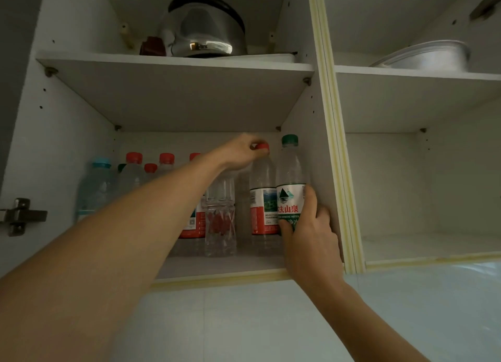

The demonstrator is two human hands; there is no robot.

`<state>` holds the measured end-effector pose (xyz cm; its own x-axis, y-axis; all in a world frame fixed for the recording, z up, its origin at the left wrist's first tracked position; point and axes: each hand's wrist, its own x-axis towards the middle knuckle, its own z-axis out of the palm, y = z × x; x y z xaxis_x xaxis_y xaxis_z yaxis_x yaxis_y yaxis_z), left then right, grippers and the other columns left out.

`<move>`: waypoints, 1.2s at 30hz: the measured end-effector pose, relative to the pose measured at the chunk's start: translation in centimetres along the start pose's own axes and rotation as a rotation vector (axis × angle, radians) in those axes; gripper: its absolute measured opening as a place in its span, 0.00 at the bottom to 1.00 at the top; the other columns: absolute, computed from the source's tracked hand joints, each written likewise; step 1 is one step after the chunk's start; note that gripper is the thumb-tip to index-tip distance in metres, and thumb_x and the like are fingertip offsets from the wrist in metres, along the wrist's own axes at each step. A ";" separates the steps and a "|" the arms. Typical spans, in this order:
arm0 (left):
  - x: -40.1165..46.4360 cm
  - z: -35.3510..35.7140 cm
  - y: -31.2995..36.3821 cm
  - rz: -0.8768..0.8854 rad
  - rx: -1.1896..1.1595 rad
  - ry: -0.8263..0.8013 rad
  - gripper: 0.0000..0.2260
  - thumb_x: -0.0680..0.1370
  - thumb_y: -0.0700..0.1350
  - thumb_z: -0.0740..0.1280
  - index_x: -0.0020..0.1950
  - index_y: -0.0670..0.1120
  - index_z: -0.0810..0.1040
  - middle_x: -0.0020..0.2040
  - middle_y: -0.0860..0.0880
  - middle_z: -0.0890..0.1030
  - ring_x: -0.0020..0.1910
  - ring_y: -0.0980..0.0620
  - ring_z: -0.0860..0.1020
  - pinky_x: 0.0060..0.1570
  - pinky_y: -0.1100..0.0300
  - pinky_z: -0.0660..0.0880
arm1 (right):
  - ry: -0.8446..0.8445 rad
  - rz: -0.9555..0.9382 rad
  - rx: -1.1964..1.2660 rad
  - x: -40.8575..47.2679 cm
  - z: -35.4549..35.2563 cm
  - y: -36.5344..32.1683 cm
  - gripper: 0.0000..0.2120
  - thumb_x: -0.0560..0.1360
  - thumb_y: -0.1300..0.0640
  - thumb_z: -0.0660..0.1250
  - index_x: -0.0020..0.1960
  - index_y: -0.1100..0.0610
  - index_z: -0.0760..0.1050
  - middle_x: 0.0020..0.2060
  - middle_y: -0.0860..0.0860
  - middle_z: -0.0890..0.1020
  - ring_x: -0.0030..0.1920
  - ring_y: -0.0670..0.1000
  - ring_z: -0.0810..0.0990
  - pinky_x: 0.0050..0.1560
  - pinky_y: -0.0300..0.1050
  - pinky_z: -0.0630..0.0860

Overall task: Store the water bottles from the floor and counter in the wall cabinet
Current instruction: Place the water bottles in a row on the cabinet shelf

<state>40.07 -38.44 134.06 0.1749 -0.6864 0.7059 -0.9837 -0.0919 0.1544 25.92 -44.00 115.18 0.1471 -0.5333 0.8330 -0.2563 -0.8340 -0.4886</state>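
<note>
I look up into the open wall cabinet [225, 269]. Its lower left shelf holds several water bottles, most with red caps, and a blue-capped bottle [95, 188] at the far left. My left hand [241, 153] reaches in and pinches the cap of a red-capped bottle [261, 193] standing on the shelf. My right hand [309, 226] grips the label of a green-capped bottle [290, 182] at the shelf's right end, against the cabinet wall. A clear unlabelled bottle [220, 215] stands in front, partly behind my left arm.
A steel kettle [203, 28] and a dark red object [152, 46] sit on the upper left shelf. A metal basin [431, 56] lies on the upper right shelf. A door hinge [21, 216] sticks out at the left edge. Pale wall tiles [271, 321] run below.
</note>
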 end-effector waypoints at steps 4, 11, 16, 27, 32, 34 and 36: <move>0.9 0.3 -0.4 -0.060 -0.027 0.045 0.13 0.82 0.48 0.67 0.64 0.44 0.80 0.62 0.46 0.80 0.64 0.47 0.76 0.62 0.55 0.70 | -0.045 0.012 -0.011 0.5 -0.1 0.0 0.36 0.82 0.49 0.64 0.81 0.48 0.44 0.66 0.54 0.72 0.61 0.57 0.78 0.57 0.55 0.77; 0.8 1.4 -0.6 -0.153 0.214 0.190 0.16 0.82 0.55 0.65 0.59 0.44 0.80 0.57 0.45 0.82 0.58 0.45 0.79 0.66 0.44 0.71 | -0.248 0.122 -0.002 2.2 0.0 -0.7 0.33 0.80 0.55 0.67 0.75 0.49 0.50 0.60 0.58 0.78 0.58 0.60 0.81 0.59 0.64 0.79; 0.1 1.5 -0.7 -0.136 0.317 0.201 0.20 0.81 0.60 0.63 0.59 0.44 0.78 0.55 0.46 0.82 0.57 0.45 0.79 0.66 0.43 0.71 | -0.301 0.142 -0.008 3.0 0.0 -0.8 0.28 0.80 0.56 0.68 0.73 0.53 0.55 0.60 0.60 0.79 0.58 0.61 0.81 0.59 0.63 0.79; -9.3 -1.1 -6.5 0.063 0.521 -0.074 0.63 0.58 0.68 0.79 0.79 0.63 0.39 0.78 0.60 0.41 0.80 0.45 0.45 0.73 0.37 0.57 | -0.337 0.117 -0.061 3.9 0.1 -0.8 0.26 0.79 0.54 0.69 0.69 0.56 0.57 0.58 0.61 0.79 0.55 0.62 0.82 0.52 0.57 0.79; -11.2 2.1 -9.4 0.054 0.564 -0.056 0.67 0.60 0.65 0.80 0.76 0.65 0.27 0.76 0.58 0.24 0.75 0.50 0.29 0.72 0.42 0.46 | -0.370 0.128 -0.110 4.6 0.1 -1.2 0.26 0.78 0.56 0.70 0.67 0.58 0.58 0.59 0.62 0.78 0.57 0.62 0.81 0.53 0.56 0.80; -11.1 2.7 -9.3 0.054 0.563 -0.026 0.66 0.61 0.65 0.80 0.76 0.65 0.27 0.76 0.57 0.24 0.77 0.49 0.31 0.73 0.42 0.49 | -0.401 0.138 -0.129 5.0 0.2 -1.4 0.26 0.78 0.57 0.70 0.68 0.59 0.58 0.61 0.62 0.77 0.59 0.62 0.80 0.57 0.57 0.80; -10.9 3.2 -8.8 0.051 0.593 -0.020 0.66 0.61 0.66 0.79 0.78 0.62 0.29 0.77 0.55 0.25 0.80 0.44 0.36 0.74 0.38 0.53 | -0.434 0.163 -0.132 5.4 0.3 -1.6 0.26 0.79 0.59 0.69 0.68 0.60 0.57 0.62 0.62 0.76 0.61 0.63 0.79 0.59 0.59 0.79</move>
<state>46.66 -32.42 122.78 0.1313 -0.7137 0.6881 -0.8469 -0.4415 -0.2964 27.38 -45.58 120.43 0.4732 -0.6889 0.5491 -0.4238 -0.7245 -0.5436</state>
